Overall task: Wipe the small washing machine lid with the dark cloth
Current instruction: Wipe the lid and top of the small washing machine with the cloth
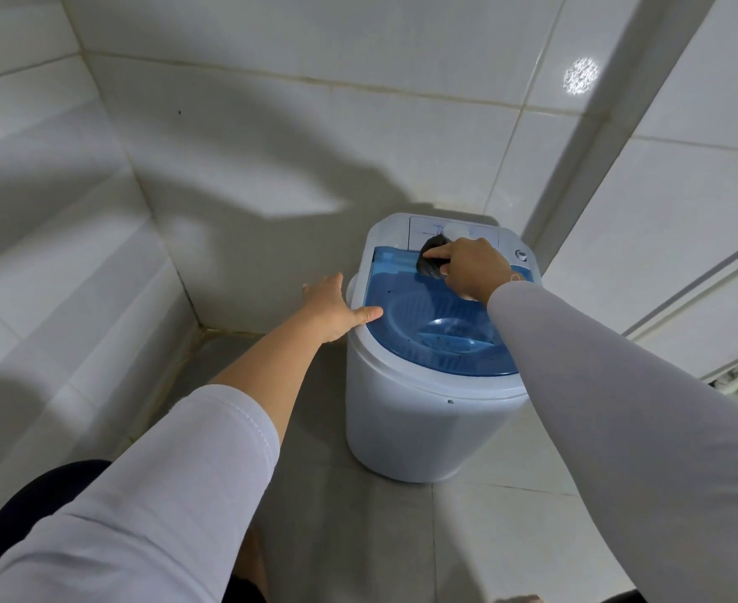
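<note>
The right hand point(471, 267) is clamped on the bunched dark cloth point(431, 258), pressing it at the back edge of the blue translucent lid point(406, 306), right of frame centre, just under the white control panel point(454, 230). The left hand point(332, 309), fingers spread and holding nothing, braces the small washing machine point(406, 428) at its left rim. Wiping looks underway; next, I judge, the cloth needs sweeping toward the lid's near curved edge.
</note>
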